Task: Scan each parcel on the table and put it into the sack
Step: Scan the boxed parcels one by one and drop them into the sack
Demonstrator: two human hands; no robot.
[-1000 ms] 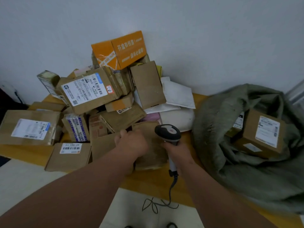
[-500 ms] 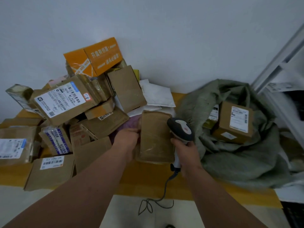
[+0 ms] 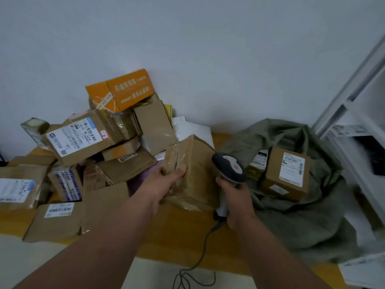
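- At the left end of the yellow wooden counter (image 3: 183,232) a heap of brown cardboard parcels (image 3: 87,163) lay piled against the wall, topped by an orange printed carton (image 3: 123,90); several showed white address labels. They looked stiff and light, and the loose stack seemed likely to slide if one were pulled from low down.
- The left hand (image 3: 164,180) formed a clenched grip on the tape-wrapped brown cardboard parcel (image 3: 193,174), thumb laid across its near left face and the fingers hidden behind it. The parcel was tilted, held just above the counter's middle, between the heap and the sack.
- That parcel appeared rigid and fairly light, since one hand carried it. The glossy clear tape over it looked slippery, so a hold across a corner or two opposite faces would probably serve better than a pinch on the flat tape. No label showed on the faces in view; turning it would likely be needed for a scan.
- The right hand (image 3: 237,203) gripped the handle of the grey and white corded barcode scanner (image 3: 229,167), fingers wrapped fully round it, its head just beside the parcel's right edge.
- At the counter's right end the slumped grey-green fabric sack (image 3: 302,222) lay open, soft and shapeless, holding a labelled brown box (image 3: 287,174).
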